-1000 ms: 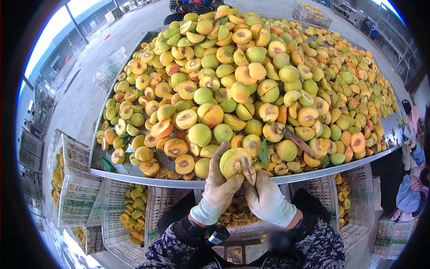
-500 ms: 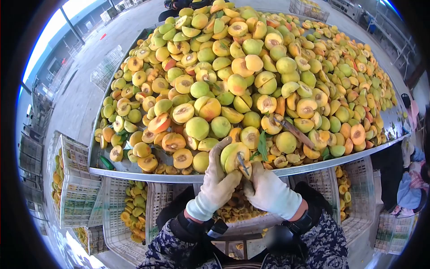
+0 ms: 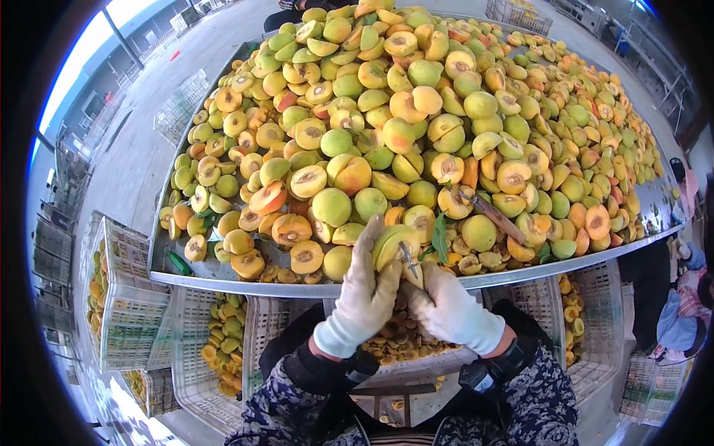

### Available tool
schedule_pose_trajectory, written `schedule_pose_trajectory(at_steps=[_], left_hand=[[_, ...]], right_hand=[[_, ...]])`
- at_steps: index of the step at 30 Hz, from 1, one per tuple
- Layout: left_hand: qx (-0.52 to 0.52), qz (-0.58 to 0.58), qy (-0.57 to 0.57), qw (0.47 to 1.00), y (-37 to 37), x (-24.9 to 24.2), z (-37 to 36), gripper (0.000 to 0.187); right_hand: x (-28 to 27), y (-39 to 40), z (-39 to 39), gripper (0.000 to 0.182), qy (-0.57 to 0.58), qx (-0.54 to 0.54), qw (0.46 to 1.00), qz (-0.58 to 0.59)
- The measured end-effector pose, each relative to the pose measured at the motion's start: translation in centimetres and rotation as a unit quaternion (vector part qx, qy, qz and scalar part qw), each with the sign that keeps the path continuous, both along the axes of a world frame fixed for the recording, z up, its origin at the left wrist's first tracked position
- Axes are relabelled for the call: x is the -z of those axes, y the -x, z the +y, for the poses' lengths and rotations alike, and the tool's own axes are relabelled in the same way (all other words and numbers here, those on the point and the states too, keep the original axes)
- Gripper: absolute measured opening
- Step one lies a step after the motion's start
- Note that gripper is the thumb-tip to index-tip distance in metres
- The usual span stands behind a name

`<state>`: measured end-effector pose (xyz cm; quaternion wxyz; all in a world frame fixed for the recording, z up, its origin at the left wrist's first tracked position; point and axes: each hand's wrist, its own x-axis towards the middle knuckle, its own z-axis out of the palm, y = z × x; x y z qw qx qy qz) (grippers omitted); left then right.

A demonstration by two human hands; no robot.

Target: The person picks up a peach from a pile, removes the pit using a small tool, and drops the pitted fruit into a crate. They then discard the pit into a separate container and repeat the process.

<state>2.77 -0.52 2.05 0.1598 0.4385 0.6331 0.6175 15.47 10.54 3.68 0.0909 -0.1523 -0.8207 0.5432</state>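
My left hand [image 3: 364,301], in a white work glove, grips a yellow-green peach [image 3: 388,247] just over the table's front edge. My right hand [image 3: 450,308], gloved too, is closed around a small pitting knife [image 3: 408,262]. Only the narrow metal blade shows, lying against the peach's cut face; the handle is hidden in my fingers. Ahead is a big heap of peaches [image 3: 338,207], many halved with pits or hollows showing. A wooden-handled knife [image 3: 497,219] rests on the heap, right of a green leaf [image 3: 439,236].
The metal table [image 3: 223,285] has a raised front rim. Plastic crates [image 3: 134,327] with peaches stand at the left and under the table. Peach scraps [image 3: 405,338] lie below my hands. A person [image 3: 680,297] is at the right edge, and another is partly visible behind the heap.
The peach has turned more edge-on in my left hand, and the blade has shifted slightly right. My right hand has tilted a little. The whole view has moved slightly.
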Motion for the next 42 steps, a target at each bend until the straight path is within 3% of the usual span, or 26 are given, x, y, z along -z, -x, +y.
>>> schedule_pose_trajectory(at_steps=[2,3,4,6,10,11,12,13,15,16,18,20,22,29,31,33,34,36,37,39,42], left_hand=[[-0.010,0.029,0.060,0.998,-0.3,0.0,-0.3,0.056],[0.024,-0.044,0.111,0.993,0.4,-0.6,-0.4,0.053],[0.096,-0.130,0.083,0.983,1.4,-1.2,-0.6,0.052],[0.164,-0.216,0.113,0.956,2.4,-2.3,-1.0,0.051],[0.197,-0.126,0.167,0.958,3.6,-2.8,-1.1,0.050],[0.216,-0.096,0.166,0.957,3.8,-2.9,-1.2,0.050],[0.234,-0.067,0.164,0.956,3.8,-3.0,-1.4,0.050],[0.233,-0.068,0.164,0.956,3.6,-3.1,-1.4,0.050],[0.235,-0.125,0.123,0.956,3.2,-3.5,-1.4,0.052],[0.232,-0.125,0.122,0.957,3.1,-3.3,-1.5,0.052],[0.202,-0.056,0.115,0.971,2.9,-3.0,-1.6,0.052],[0.176,-0.080,0.123,0.973,2.2,-3.3,-1.7,0.052],[0.137,-0.089,0.136,0.977,2.2,-3.1,-1.6,0.052],[0.124,-0.140,0.062,0.980,1.3,-2.9,-1.7,0.061],[0.121,-0.158,0.051,0.979,0.9,-2.7,-1.5,0.050],[0.132,-0.207,0.058,0.968,0.6,-3.0,-1.3,0.049],[0.145,-0.256,0.065,0.954,0.5,-3.3,-1.4,0.049],[0.137,-0.259,0.091,0.952,0.4,-3.7,-1.4,0.050],[0.126,-0.237,0.058,0.962,0.0,-3.6,-1.3,0.050],[0.104,-0.204,-0.001,0.973,-0.5,-3.0,-1.3,0.052],[0.104,-0.224,-0.018,0.969,-1.0,-2.8,-1.3,0.052]], right_hand=[[0.0,-0.2,0.1,0.024,-0.031,-0.013,0.999,-0.027],[0.1,-0.3,0.1,0.024,-0.062,-0.025,0.996,-0.054],[0.2,-0.4,0.1,0.024,-0.060,-0.025,0.996,-0.055],[0.4,-0.5,0.1,0.018,0.028,-0.065,0.995,-0.075],[0.8,-0.4,-0.3,0.026,0.013,-0.075,0.997,0.034],[-0.7,-0.4,-0.1,0.026,0.181,-0.091,0.977,-0.060],[-1.9,-0.5,0.0,0.026,0.343,-0.104,0.921,-0.153],[-2.7,-0.5,0.4,0.026,0.343,-0.104,0.921,-0.154],[-3.6,-0.9,1.1,0.026,0.481,-0.114,0.845,-0.205],[-3.4,-1.0,1.1,0.026,0.479,-0.117,0.845,-0.206],[-3.0,-1.3,1.2,0.027,0.526,-0.113,0.825,-0.170],[-3.4,-0.9,1.1,0.034,0.473,-0.115,0.852,-0.194],[-3.6,-0.5,0.3,0.039,0.204,-0.076,0.965,-0.148],[-2.5,-1.1,-0.6,0.035,0.228,-0.088,0.968,-0.052],[-1.7,-1.5,-0.7,0.037,0.236,-0.103,0.966,-0.037],[-0.9,-1.8,-0.7,0.035,-0.112,-0.073,0.991,-0.014],[-0.9,-1.9,-0.7,0.035,-0.112,-0.074,0.991,-0.012],[-2.3,-1.9,-0.6,0.037,0.216,-0.092,0.970,-0.059],[-3.0,-2.1,-0.7,0.037,0.216,-0.095,0.970,-0.058],[-4.0,-2.4,-1.0,0.034,0.450,-0.075,0.884,-0.101],[-3.9,-2.6,-1.6,0.031,0.454,-0.071,0.884,-0.085]])
